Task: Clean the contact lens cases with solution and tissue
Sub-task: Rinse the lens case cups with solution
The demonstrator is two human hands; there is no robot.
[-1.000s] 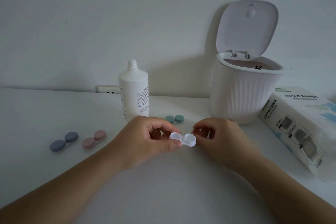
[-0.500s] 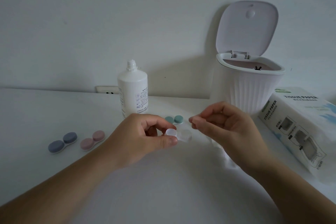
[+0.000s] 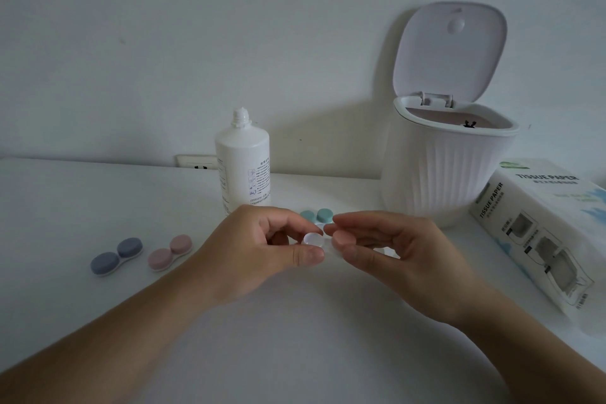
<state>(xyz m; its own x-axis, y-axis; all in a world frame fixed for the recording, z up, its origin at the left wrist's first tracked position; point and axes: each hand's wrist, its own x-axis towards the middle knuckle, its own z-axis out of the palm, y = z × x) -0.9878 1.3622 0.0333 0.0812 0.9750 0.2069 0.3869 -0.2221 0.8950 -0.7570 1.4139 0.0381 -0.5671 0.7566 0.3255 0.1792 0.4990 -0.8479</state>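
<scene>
left hand (image 3: pixel 259 246) pinches clear lens case (image 3: pixel 313 238) at frame centre | right hand (image 3: pixel 390 248) thumb and forefinger pinch its other end, possibly a cap | bare table (image 3: pixel 295 338) in the lower frame | box (image 3: pixel 537 226) at right edge reads "tissue paper"

On your right lies the tissue pack (image 3: pixel 537 233), and it carries the only words you can read: "TISSUE PAPER" in capitals on its top face, and the same "TISSUE PAPER" again, running lengthwise along the side that faces you. Under the top heading you have a line of smaller characters, too blurred to make out, and a small green mark at the far corner that you cannot read either. The bottle (image 3: pixel 244 167) behind your hands bears a label with a short heading, small pictograms and lines of fine print, but none of it is legible to you at this distance.
</scene>
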